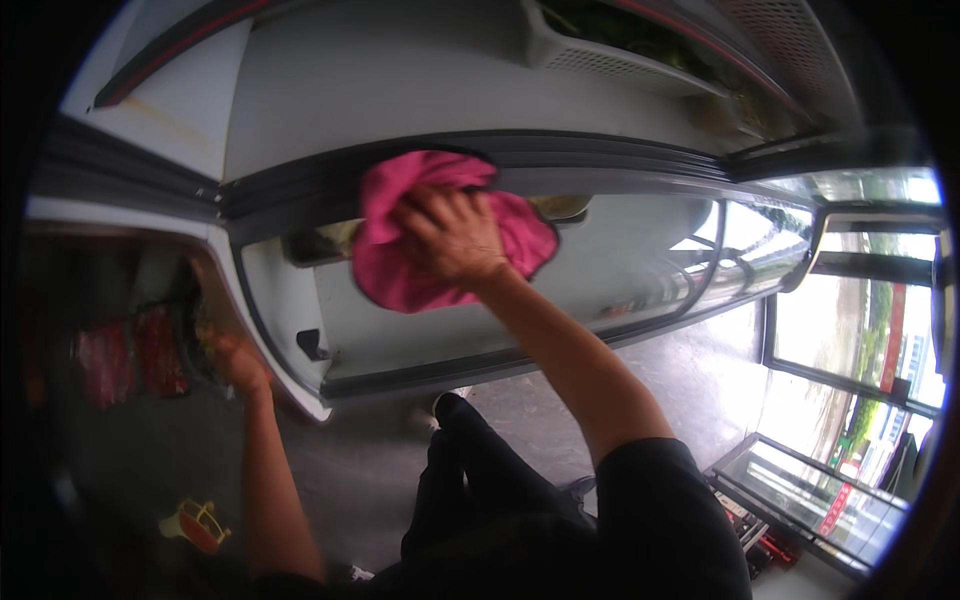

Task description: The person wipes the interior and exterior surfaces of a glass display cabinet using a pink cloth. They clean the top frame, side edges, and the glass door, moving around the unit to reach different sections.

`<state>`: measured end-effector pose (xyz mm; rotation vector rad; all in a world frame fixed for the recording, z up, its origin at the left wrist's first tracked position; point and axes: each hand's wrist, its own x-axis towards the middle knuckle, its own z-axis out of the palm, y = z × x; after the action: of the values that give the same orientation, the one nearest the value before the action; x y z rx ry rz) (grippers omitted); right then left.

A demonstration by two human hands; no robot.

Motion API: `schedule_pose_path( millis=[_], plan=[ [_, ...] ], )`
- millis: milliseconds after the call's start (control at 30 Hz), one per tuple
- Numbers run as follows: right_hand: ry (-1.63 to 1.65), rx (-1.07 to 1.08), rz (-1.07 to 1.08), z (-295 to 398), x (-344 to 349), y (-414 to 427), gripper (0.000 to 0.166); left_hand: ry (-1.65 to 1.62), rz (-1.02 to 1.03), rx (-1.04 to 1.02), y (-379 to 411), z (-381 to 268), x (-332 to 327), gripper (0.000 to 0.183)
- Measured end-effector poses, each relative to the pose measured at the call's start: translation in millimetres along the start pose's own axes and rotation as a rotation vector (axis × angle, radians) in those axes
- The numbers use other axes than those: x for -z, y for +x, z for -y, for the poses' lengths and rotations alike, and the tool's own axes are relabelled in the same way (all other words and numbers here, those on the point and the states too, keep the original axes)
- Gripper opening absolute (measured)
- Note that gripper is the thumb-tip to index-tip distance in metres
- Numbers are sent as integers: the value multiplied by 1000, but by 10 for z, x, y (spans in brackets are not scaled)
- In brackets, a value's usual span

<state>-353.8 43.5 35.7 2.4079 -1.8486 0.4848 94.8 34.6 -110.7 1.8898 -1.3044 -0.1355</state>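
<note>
My right hand (457, 236) lies over a bunched pink cloth (397, 270) with a dark edge, fingers spread against it. The cloth rests across the upper dark rim (300, 184) and the clear front pane (600, 277) of what looks like a display cabinet. To the left, my left hand (240, 364) is at the curved white side panel (259, 345) of this cabinet. Blur hides its fingers, so I cannot tell whether it grips the edge.
A white perforated basket (600, 56) with green contents sits inside the cabinet. Red packages (131, 356) are at the left, above a small yellow chair (199, 525) on the grey floor (360, 465). A low glass case (810, 495) stands by windows (832, 322) at right.
</note>
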Motion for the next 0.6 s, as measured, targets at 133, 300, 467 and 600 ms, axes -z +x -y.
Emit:
schedule_pose_path(
  millis=[133, 300, 467, 600],
  plan=[
    [-127, -291, -243, -1085, 233, -736, 44, -359, 95, 384, 34, -100, 34, 58],
    [-256, -718, -555, -2109, 408, -1349, 50, -417, 183, 348, 71, -181, 176, 63],
    [-151, -1305, -806, -2947, 408, -1678, 38, -811, 284, 680, 82, -160, 14, 70],
    [430, -1563, -1362, -3580, 511, -2142, 27, -760, 282, 752, 54, -532, 67, 70]
  ],
)
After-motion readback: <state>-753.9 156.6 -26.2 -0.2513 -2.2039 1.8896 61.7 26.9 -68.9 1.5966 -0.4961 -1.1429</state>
